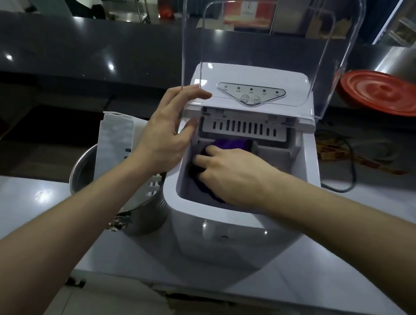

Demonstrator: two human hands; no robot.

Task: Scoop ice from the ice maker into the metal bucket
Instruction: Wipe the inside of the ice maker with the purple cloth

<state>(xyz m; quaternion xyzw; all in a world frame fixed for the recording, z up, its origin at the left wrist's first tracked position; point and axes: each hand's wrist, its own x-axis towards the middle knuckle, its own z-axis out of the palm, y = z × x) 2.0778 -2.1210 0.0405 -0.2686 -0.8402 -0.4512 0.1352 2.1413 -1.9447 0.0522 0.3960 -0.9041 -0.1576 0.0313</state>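
Head view: the white ice maker [231, 229] stands in the middle of the frame on a pale counter [10, 205], its clear lid [269, 46] swung up and back so the bin is open from above. The left hand [167, 133] is spread at the machine's upper left corner. Its thumb lies against the lid's lower edge and its straight fingers touch the bin's rim, grasping nothing. This looks like a brace that steadies the machine and keeps the lid from dropping.

The right hand [228, 176] reaches down into the bin with fingers curled round a purple scoop [229, 144], as far as the dim interior lets one tell. No ice can be seen. It is either hidden under the hand and scoop or lost in shadow.

The metal bucket [82, 170] sits just left of the ice maker, touching or nearly touching its side, so a loaded scoop would have only a short way to travel. A white slotted basket [114, 139] stands tilted inside the bucket and takes up part of its mouth, which may crowd the pour.

At the right edge of the frame a red plate [387, 93] rests on the dark ledge, and a black cable [350, 173] trails behind the machine.
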